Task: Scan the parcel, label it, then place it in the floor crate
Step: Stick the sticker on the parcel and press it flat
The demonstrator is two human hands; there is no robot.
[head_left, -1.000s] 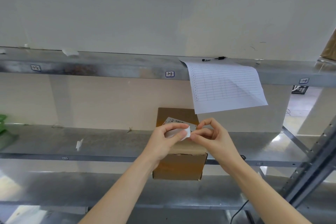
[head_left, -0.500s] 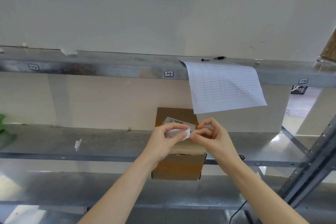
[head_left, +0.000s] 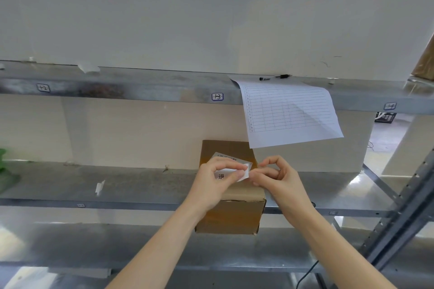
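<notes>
- Your left hand (head_left: 217,177) pinches the label (head_left: 231,172); your right hand (head_left: 273,175) now pinches its edge, barely moved.
- Labelling unfinished: parcel (head_left: 231,209) remains on the shelf (head_left: 131,185).

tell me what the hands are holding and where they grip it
The left hand pinches a small white label across its middle; the right hand pinches its right edge, above the cardboard parcel.

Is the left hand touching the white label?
Touching. The head view shows the left hand pinching the label: its thumb lies across the label's front, and its fingertips curl over the top edge, above the box.
</notes>
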